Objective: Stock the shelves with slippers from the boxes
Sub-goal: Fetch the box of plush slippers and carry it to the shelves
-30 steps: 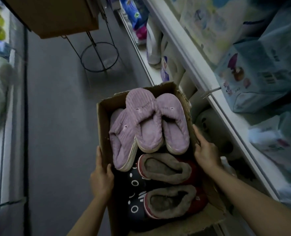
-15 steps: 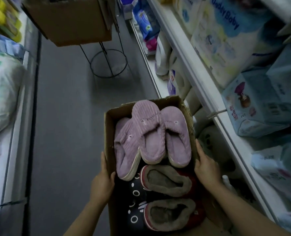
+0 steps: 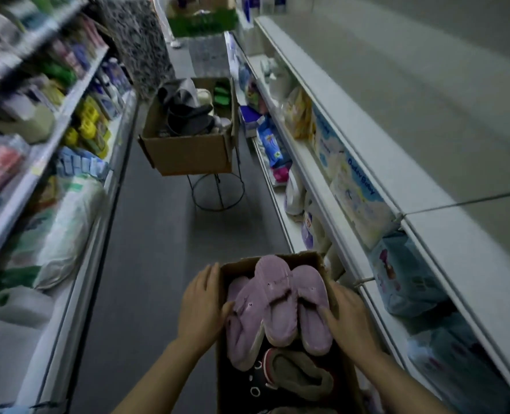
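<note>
Head view: at the bottom centre of the frame a cardboard box (image 3: 280, 261) is carried between both hands. The left hand (image 3: 201, 306) lies against the box's left wall, fingers stretched forward along the outside and thumb hooked over the rim, touching a lilac slipper. The right hand (image 3: 347, 313) holds the right wall the same way, its thumb resting on the lilac slippers (image 3: 277, 306), which lie piled in the far half of the box. Below them sits a grey-lined slipper (image 3: 298, 375). Higher up, mid-frame, a second box (image 3: 188, 150) holding dark and green footwear rests on a wire stand (image 3: 217, 192) in the aisle. White shelves (image 3: 316, 162) with packaged goods run along the right; stocked shelving fills the left.
</note>
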Demonstrator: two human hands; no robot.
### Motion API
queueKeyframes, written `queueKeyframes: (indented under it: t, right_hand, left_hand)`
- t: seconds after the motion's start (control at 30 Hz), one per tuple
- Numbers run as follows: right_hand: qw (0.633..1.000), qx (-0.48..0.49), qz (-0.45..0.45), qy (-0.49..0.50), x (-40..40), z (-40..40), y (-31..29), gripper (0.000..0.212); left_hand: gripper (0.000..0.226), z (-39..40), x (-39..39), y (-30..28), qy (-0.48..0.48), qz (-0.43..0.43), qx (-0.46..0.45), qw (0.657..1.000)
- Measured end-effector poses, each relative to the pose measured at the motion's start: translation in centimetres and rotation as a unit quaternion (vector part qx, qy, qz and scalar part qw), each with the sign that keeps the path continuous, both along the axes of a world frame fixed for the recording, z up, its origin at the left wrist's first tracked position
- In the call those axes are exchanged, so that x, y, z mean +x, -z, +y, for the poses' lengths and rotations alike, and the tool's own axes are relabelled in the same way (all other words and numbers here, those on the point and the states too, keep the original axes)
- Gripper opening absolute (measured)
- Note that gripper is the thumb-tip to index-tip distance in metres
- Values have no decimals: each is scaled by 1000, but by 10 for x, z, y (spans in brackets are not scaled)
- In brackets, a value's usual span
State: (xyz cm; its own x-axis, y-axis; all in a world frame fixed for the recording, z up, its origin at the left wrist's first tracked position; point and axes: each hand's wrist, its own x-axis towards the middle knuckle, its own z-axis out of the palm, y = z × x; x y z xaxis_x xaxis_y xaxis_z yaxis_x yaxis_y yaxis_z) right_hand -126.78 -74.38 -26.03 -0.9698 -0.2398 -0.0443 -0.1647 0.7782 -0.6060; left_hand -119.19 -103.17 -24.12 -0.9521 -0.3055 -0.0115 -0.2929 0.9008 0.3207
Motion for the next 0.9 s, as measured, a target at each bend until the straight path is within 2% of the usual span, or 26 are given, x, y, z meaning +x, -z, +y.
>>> queueKeyframes:
  t: [0.1,0.23,0.43,0.63,0.9]
  right_hand:
    - [997,14,65,-25,-4,-16,-54,66]
    - [987,55,136,-62,-7,-43,-134,63]
    - [975,73,186,-94,-10,-99,-226,70]
    - [970,64,223,-73,6,-172,-278,69]
    - [972,84,216,-35,31,-241,-302,71]
  left_hand:
    - [87,3,-8,-63,29,37,-13,999]
    - [88,-5,-13,-140,59,86,-50,993]
    - [84,-44,-7,-230,78,119,-93,985]
    - [84,-106,3,-280,117,98,-156,976]
    - [84,-177,7,-305,136,87,-166,973]
